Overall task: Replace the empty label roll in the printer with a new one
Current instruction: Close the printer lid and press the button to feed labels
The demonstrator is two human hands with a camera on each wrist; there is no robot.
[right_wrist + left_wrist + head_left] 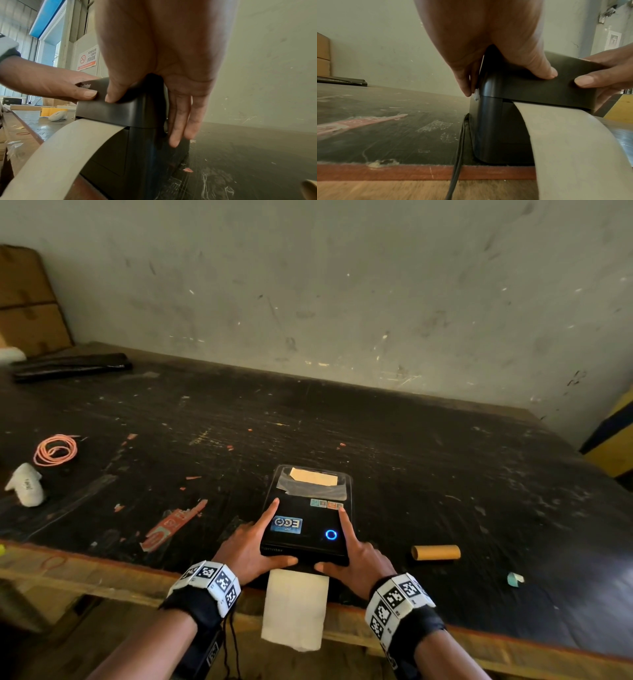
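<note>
a strip of white label paper (294, 609) hangs out of the printer's front slot and droops over the near edge of the table (445, 460). just behind it the black printer (308, 529) sits at the table's near edge, lid down, with a blue ring light (331, 534) glowing on its top near the right front corner and a blue sticker (286, 524) to the left of it. the left hand (251, 546) clasps the printer's left front corner: thumb flat across the front face, index finger stretched along the top, the other fingers reaching down the left side wall. the right hand (356, 559) mirrors it on the right front corner, thumb on the front face, index finger laid along the top edge, remaining fingers straight down the right side. both hands' fingers are spread, wrapped round the lid; whether they press a side latch is hard to tell from the wrist views. a black cable (458, 155) runs down from the printer's left base over the table edge. to the right of the printer lies an empty cardboard core (435, 552) on its side. left of the printer are a torn red label scrap (173, 523), further off a white object (26, 484) and a coil of pink cord (55, 450). beyond the printer, far left against the wall, lie a dark folded bundle (72, 366) and cardboard boxes (29, 302).
</note>
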